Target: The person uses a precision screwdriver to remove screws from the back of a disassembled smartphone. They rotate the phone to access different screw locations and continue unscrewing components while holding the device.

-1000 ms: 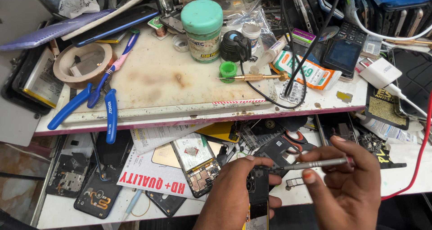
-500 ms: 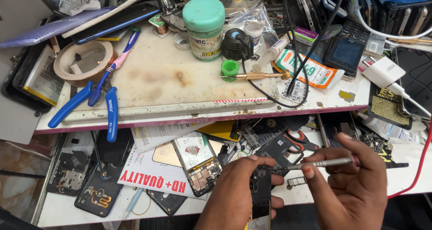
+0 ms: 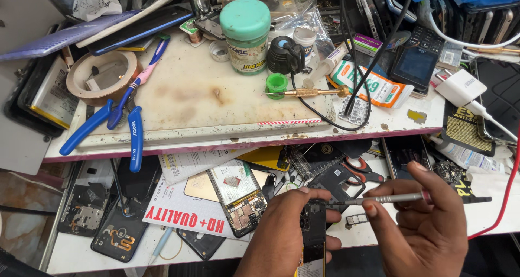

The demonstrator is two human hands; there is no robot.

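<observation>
- We grip an opened black phone body [image 3: 313, 231] upright in our left hand [image 3: 281, 233], fingers wrapped and clamped around its sides, at the near edge of the open drawer.
- Our right hand [image 3: 428, 223] pinches a slim metal screwdriver [image 3: 379, 199] between thumb and fingertips, shaft lying level, its tip touching the phone's upper end.
- We judge the step in hand to be work on a screw near the top of the phone; whether the tip is seated in a screw head is too small to tell.
- The next move calls for a steady left-hand hold and the tip kept square while the fingers roll the driver.
- Just left of the phone lies another opened handset [image 3: 238, 198] on a printed sheet [image 3: 184, 214]; far on the upper bench stand a green-lidded jar [image 3: 246, 36] and blue-handled pliers [image 3: 116, 122].
</observation>
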